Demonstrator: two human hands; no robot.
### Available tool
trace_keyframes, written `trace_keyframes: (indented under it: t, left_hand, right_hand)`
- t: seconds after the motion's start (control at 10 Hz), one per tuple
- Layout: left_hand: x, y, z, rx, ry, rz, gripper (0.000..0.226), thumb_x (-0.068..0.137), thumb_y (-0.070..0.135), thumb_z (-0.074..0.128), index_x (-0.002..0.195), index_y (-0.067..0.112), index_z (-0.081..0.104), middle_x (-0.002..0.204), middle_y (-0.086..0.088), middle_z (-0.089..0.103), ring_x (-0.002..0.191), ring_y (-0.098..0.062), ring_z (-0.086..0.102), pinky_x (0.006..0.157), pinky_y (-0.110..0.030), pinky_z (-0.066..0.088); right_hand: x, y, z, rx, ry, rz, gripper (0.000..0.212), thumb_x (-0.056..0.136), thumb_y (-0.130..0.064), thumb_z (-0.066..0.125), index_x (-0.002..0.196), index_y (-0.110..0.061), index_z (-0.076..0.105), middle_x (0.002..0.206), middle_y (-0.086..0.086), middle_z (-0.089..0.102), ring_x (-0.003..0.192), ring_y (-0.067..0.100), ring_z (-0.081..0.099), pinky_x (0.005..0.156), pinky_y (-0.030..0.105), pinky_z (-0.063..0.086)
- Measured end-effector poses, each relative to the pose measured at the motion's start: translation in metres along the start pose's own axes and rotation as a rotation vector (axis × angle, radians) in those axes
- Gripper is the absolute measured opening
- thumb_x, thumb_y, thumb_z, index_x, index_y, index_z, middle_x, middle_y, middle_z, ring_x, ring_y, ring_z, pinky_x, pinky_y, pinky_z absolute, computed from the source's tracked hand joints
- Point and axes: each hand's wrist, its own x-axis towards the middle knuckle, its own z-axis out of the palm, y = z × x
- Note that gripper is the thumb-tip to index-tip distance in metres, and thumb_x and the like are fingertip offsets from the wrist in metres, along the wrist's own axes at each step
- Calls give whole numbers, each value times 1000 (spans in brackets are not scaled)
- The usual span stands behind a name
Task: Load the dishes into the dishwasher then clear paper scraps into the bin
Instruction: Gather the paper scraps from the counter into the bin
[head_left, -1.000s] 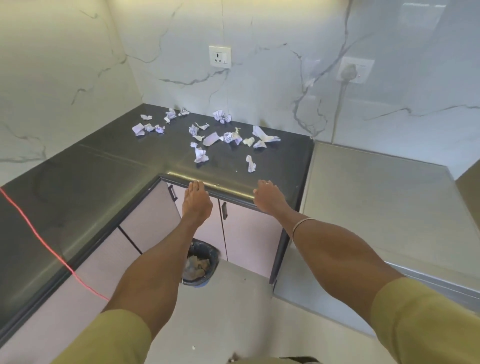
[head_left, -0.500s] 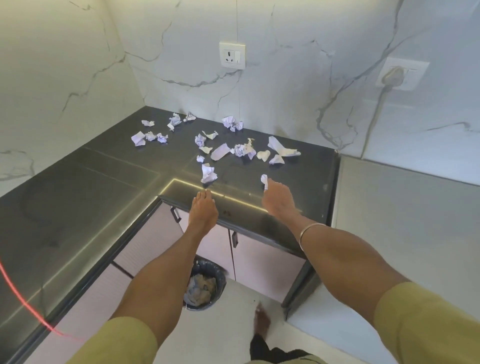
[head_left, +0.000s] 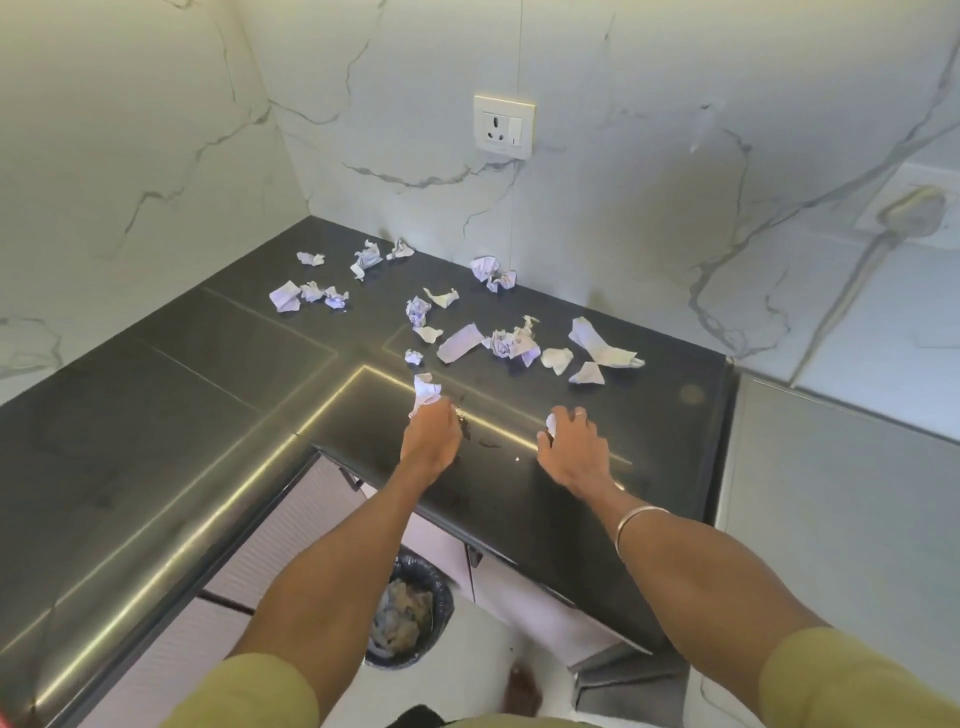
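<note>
Two hands are reaching over a dark tabletop (head_left: 156, 415). The left hand (head_left: 431, 434) is pinching a crumpled paper scrap (head_left: 426, 392); the right hand (head_left: 574, 447) is curling round another scrap (head_left: 551, 422). More paper scraps (head_left: 511, 343) are lying scattered beyond them — a lined bin (head_left: 408, 613) is sitting on the floor below.
</note>
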Motion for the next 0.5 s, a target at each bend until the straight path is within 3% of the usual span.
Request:
trace_keyframes:
  t: [0.1, 0.2, 0.3, 0.4, 0.5]
  left_hand:
    - [12, 1, 8, -67, -38, 22, 35, 99, 16, 33, 64, 20, 39, 67, -2, 52, 61, -24, 50, 57, -35, 43]
    - [23, -1, 15, -148, -59, -17, 36, 98, 24, 31, 63, 20, 38, 59, -1, 50, 53, -23, 45, 55, -41, 48]
    - [33, -11, 29, -218, -81, -46, 38, 92, 40, 23, 69, 20, 47, 63, -2, 60, 59, -26, 59, 58, -45, 55]
    - [37, -16, 32, -247, -115, -39, 41, 92, 43, 22, 77, 21, 53, 67, -1, 64, 64, -24, 64, 62, -45, 56]
    - [42, -18, 26, -291, -123, -56, 38, 94, 36, 27, 84, 17, 58, 69, -2, 64, 65, -24, 65, 65, -44, 57]
  right_hand:
    - [5, -7, 15, 61, -41, -7, 23, 90, -11, 49, 112, -15, 47, 115, 12, 47, 98, 36, 58, 74, 40, 46]
    - [14, -15, 21, 102, -44, -21, 25, 90, -1, 49, 110, -15, 46, 112, 11, 45, 93, 35, 59, 72, 38, 45]
    - [21, -20, 21, 130, -26, 119, 37, 92, -8, 49, 129, -8, 44, 124, 18, 44, 105, 39, 56, 82, 40, 47]
    - [27, -13, 37, 215, -30, 213, 35, 96, -15, 43, 126, -5, 58, 120, 20, 47, 116, 40, 46, 89, 39, 45]
    - [29, -20, 29, 419, 19, 311, 29, 95, -12, 43, 118, -2, 58, 115, 19, 50, 109, 39, 50, 79, 30, 46]
